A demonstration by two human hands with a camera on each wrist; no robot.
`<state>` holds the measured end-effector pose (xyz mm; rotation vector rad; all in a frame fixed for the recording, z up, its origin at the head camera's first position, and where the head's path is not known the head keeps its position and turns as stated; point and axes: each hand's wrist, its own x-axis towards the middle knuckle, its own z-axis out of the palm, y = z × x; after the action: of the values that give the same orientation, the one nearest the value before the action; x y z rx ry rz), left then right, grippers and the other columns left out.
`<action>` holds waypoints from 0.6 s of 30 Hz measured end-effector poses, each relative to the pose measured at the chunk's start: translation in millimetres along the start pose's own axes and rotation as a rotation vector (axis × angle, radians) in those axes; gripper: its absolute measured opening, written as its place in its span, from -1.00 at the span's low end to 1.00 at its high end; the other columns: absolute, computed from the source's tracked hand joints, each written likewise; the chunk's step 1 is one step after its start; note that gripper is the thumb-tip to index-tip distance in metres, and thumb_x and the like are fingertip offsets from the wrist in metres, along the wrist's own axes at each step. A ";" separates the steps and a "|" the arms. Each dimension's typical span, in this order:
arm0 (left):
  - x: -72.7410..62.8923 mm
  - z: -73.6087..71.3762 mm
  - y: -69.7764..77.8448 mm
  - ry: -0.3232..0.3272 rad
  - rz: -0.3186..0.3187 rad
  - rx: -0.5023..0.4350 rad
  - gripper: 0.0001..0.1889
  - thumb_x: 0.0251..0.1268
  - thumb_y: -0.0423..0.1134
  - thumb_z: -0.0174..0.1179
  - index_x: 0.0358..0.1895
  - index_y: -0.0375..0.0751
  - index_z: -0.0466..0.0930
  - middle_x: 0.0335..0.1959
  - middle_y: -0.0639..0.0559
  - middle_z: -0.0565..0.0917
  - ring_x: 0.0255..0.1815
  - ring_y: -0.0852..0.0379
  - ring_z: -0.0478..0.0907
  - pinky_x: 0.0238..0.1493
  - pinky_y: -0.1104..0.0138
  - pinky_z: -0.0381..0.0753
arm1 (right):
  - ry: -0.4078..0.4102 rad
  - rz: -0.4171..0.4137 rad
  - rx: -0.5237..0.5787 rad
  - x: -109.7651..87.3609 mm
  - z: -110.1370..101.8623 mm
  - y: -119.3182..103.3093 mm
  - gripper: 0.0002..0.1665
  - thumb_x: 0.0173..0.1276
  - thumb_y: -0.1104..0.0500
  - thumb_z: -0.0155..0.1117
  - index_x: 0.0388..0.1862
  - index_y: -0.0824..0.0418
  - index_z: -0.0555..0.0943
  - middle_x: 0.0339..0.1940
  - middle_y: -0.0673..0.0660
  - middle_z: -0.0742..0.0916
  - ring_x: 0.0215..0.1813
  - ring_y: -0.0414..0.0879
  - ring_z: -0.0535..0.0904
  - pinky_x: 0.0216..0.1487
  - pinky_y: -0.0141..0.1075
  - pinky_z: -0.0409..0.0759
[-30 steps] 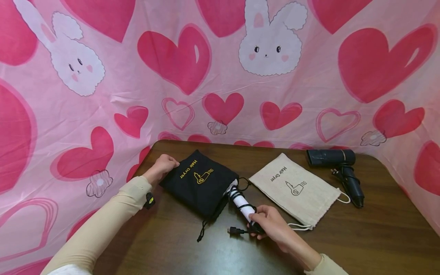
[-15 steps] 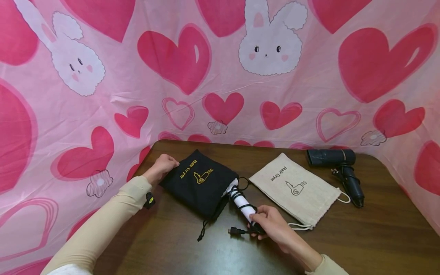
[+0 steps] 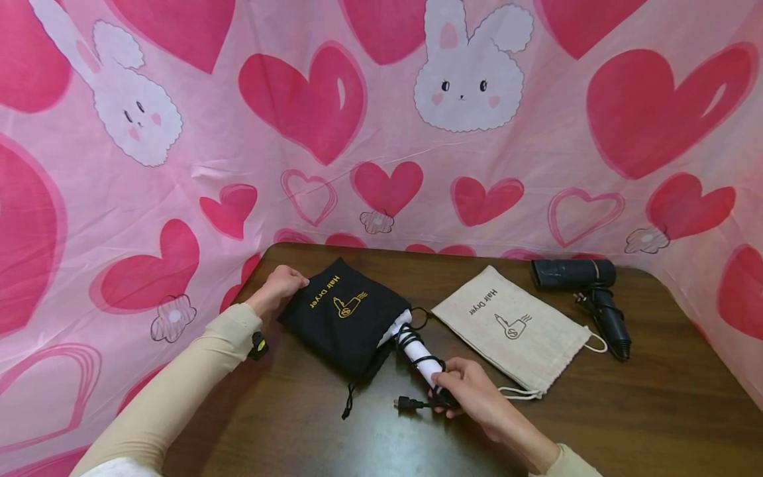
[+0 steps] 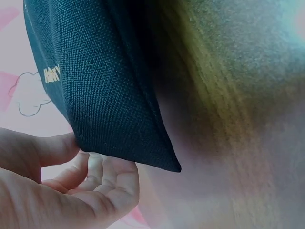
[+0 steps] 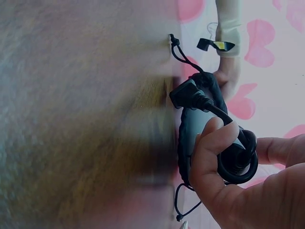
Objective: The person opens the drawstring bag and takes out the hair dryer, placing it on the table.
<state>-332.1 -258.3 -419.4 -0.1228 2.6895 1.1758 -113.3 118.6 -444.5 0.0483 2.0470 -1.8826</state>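
Observation:
My left hand (image 3: 280, 289) pinches the closed-end edge of a black drawstring bag (image 3: 334, 338) printed "Hair Dryer" in yellow; the left wrist view shows thumb and fingers at that edge (image 4: 109, 119). At the bag's mouth, a white hair dryer (image 3: 426, 363) sticks out by its handle, with its black cord (image 3: 411, 338) wound around it. Its head is mostly hidden inside the bag. My right hand (image 3: 473, 391) grips the handle's end, and the plug (image 3: 408, 403) hangs beside the fingers. In the right wrist view the plug (image 5: 188, 95) stands before the bag's mouth.
A beige drawstring bag (image 3: 512, 331) with the same print lies flat right of the black one. Farther right is a black hair dryer (image 3: 608, 318) with its cord wound on the handle. A pink heart-patterned cloth (image 3: 381, 146) surrounds the brown table (image 3: 667, 397).
The black bag has shifted slightly left with my left hand, and a little more white shows at its mouth. My right hand stays nearly still on the handle.

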 end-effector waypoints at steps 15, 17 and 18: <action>4.7 4.5 -2.3 -0.014 -0.039 -0.017 -0.69 0.52 -0.34 0.14 0.10 -0.52 0.70 0.11 -0.38 0.68 0.11 -0.25 0.53 0.28 -0.06 0.54 | 0.002 -0.001 0.001 -0.9 -3.9 1.0 -0.74 0.54 0.22 0.21 -0.04 0.43 0.46 -0.33 0.20 0.78 -0.42 -0.05 0.72 -0.46 -0.32 0.64; 4.9 4.5 -2.8 -0.012 -0.039 -0.018 -0.70 0.51 -0.34 0.15 0.08 -0.52 0.71 0.09 -0.37 0.69 0.09 -0.24 0.53 0.25 -0.05 0.55 | 0.001 -0.001 0.003 -1.2 -4.1 1.0 -0.74 0.55 0.22 0.21 -0.03 0.44 0.46 -0.32 0.20 0.78 -0.42 -0.06 0.72 -0.46 -0.33 0.64; 4.9 4.4 -3.0 -0.011 -0.039 -0.019 -0.71 0.51 -0.34 0.16 0.07 -0.51 0.72 0.07 -0.36 0.70 0.07 -0.23 0.53 0.23 -0.03 0.57 | 0.001 -0.003 0.004 -1.4 -4.2 0.9 -0.73 0.55 0.22 0.21 -0.02 0.44 0.45 -0.32 0.20 0.78 -0.42 -0.06 0.72 -0.45 -0.33 0.64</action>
<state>-335.8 -257.0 -425.5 -0.1708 2.6540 1.1870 -112.8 123.0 -444.8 0.0472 2.0442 -1.8890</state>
